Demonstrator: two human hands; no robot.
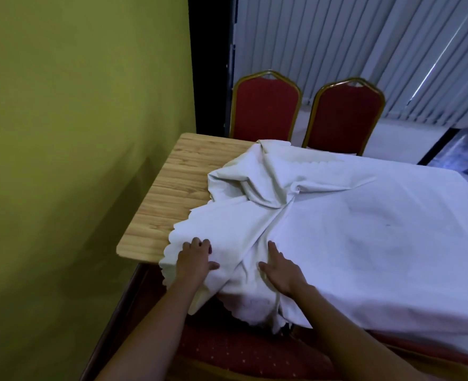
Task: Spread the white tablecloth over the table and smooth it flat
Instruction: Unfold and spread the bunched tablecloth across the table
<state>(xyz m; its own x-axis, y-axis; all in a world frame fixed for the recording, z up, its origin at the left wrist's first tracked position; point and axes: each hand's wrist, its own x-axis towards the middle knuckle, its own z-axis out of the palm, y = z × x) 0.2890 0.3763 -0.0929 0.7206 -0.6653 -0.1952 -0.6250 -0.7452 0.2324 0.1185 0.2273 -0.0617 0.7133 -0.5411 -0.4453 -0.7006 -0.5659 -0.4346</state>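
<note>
The white tablecloth lies flat over the right part of the wooden table. Its left part is bunched into folds, and the table's left end is bare wood. A scalloped edge runs along the near left side and hangs over the front edge. My left hand rests on that scalloped edge near the table's front, fingers curled into the cloth. My right hand lies palm down on the cloth just to the right, fingers spread and pointing left and away.
A green wall stands close along the table's left side. Two red chairs, one and another, stand at the far side before vertical blinds. A red chair seat sits below the near edge.
</note>
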